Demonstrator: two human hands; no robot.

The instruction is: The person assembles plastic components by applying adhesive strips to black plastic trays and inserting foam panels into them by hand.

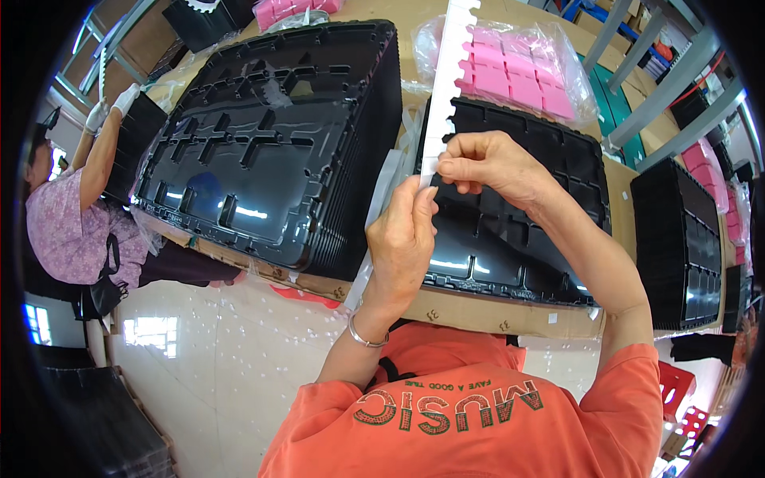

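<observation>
White strip (446, 88): thin, stiff-looking, notched along one edge; slants above black tray (518, 247), lower end in both hands
Left hand (401, 239): fingers clamped on strip's lower end; smooth metal bangle (368, 341) at wrist
Right hand (496, 166): thumb and fingers pinched on strip's notched edge
Tray: glossy moulded plastic, ribbed
Left, tray stack (231, 191): same glossy plastic, many nested rims
Beyond, pink blocks (510, 76): matte, under crumpled clear film (583, 68)
</observation>
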